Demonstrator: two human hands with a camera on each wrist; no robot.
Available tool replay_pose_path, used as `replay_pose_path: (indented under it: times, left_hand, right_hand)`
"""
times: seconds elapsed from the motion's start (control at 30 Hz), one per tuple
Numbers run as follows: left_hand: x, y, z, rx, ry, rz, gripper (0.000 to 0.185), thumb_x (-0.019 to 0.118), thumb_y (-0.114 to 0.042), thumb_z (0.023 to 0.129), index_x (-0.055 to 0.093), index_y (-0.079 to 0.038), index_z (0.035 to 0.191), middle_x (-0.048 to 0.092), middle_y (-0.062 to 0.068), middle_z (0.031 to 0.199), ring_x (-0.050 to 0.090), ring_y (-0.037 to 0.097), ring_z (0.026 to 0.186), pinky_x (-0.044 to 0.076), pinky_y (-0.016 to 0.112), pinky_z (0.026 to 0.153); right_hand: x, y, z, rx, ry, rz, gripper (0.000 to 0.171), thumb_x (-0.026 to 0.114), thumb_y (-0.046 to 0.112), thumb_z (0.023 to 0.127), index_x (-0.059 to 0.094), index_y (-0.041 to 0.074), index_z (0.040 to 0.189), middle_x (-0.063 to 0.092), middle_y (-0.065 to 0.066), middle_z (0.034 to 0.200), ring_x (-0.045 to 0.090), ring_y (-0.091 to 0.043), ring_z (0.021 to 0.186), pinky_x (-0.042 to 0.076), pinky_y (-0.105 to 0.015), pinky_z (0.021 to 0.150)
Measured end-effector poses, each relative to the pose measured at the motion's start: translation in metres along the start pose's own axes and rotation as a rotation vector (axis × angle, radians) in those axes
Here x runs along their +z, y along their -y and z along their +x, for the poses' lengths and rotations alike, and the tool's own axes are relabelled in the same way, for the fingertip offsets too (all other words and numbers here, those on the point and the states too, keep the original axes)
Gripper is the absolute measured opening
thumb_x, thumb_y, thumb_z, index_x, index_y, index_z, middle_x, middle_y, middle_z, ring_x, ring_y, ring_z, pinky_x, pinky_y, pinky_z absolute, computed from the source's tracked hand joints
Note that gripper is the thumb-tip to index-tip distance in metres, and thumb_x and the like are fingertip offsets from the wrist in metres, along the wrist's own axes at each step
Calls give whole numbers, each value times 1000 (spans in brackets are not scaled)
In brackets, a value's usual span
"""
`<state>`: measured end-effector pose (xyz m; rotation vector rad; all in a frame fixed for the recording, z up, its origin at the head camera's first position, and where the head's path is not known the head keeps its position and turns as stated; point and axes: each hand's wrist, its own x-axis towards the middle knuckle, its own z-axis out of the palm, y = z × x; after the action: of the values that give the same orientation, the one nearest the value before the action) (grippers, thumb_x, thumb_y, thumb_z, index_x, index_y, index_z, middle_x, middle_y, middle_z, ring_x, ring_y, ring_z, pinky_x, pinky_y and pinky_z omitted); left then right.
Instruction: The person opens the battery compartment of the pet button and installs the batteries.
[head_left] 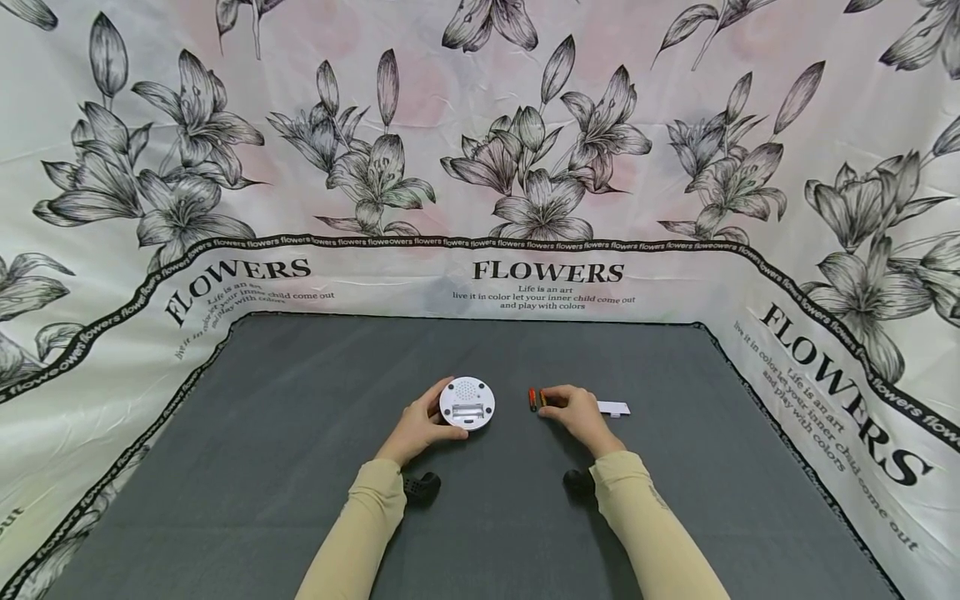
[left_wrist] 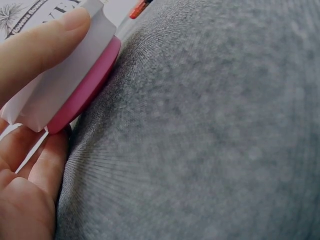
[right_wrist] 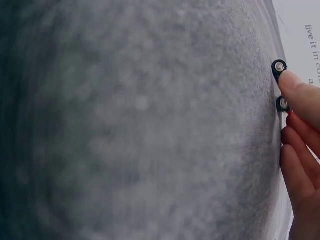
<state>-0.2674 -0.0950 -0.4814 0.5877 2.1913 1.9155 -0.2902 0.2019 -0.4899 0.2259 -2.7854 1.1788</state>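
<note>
My left hand (head_left: 422,423) grips a round white device (head_left: 467,403) by its edge, thumb on the near side and fingers on the far side. Its upward face has a cluster of small holes and an uncovered battery compartment that looks vacant. In the left wrist view a pink layer (left_wrist: 86,90) shows beneath the white body. My right hand (head_left: 576,412) pinches a battery (head_left: 543,398) between thumb and fingers, low over the cloth. Just left of it lies a red and black battery (head_left: 532,399). The right wrist view shows the metal ends of both, close together.
A flat white cover (head_left: 614,408) with a small tab lies right of my right hand. Grey cloth (head_left: 495,517) spreads across the work surface. A flower-printed sheet (head_left: 547,283) with lettering borders it at the back and sides. Black wrist-worn devices (head_left: 422,489) show by both cuffs.
</note>
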Motion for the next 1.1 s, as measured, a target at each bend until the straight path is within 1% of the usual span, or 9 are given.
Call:
replay_pose_path:
  times: [0.2,0.3,0.4,0.57,0.73,0.83,0.9,1.0,1.1]
  left_hand:
    - [0,-1,0,-5,1,2,94,81,-2,70,27,-9,146,33,16,144,37,28,128,42,34,96]
    - [0,0,0,-1,5,1,95,81,-2,70,25,-7,147,33,16,144,38,28,128,42,34,96]
    - [0,0,1,2,6,-6,95,81,-1,70,25,-7,147,34,16,143,39,27,127,43,35,96]
    - [0,0,0,3,6,-7,94,81,-2,70,26,-10,146,34,16,143,38,27,127,42,37,96]
    - [0,0,0,-3,7,-14,94,80,-1,70,26,-10,147,33,15,144,37,26,128,41,37,97]
    - [0,0,0,-3,8,-13,95,80,-1,70,25,-9,147,33,15,144,37,26,128,41,37,97]
    - [0,1,1,-3,10,-8,95,80,-1,70,24,-7,147,33,15,144,37,26,128,42,37,97]
    - [0,1,1,0,10,-6,96,80,-1,70,23,-4,147,34,16,144,38,27,128,42,36,96]
    - [0,1,1,2,9,-11,96,80,0,70,23,-4,147,34,16,143,38,27,127,42,36,96]
  right_hand:
    - [2,3,3,-32,-23,-76,33,79,12,74,70,1,104,65,-13,102,61,-26,92,51,-40,79]
    - [3,4,5,-29,-27,-95,30,78,11,75,71,1,103,65,-13,101,60,-26,93,50,-40,80]
    - [3,3,6,-16,-27,-108,29,78,11,75,71,0,102,65,-13,101,60,-27,94,50,-40,80]
    - [3,3,6,28,-40,-100,27,78,9,75,72,-1,99,65,-13,97,61,-26,90,51,-39,76]
    - [3,4,6,56,-36,-92,27,77,9,76,72,-1,100,67,-14,97,61,-25,88,51,-40,75]
    - [3,3,6,72,-43,-81,26,77,9,76,72,-1,99,67,-13,96,61,-24,87,51,-40,75]
    - [3,2,6,85,-53,-68,25,78,9,75,72,0,98,68,-12,94,60,-22,84,51,-38,73]
    - [3,2,6,102,-63,-43,25,79,9,73,73,-1,96,68,-8,85,58,-18,75,49,-33,66]
    - [3,2,7,111,-67,-35,24,79,7,72,72,-1,93,65,-4,76,54,-14,67,45,-28,60]
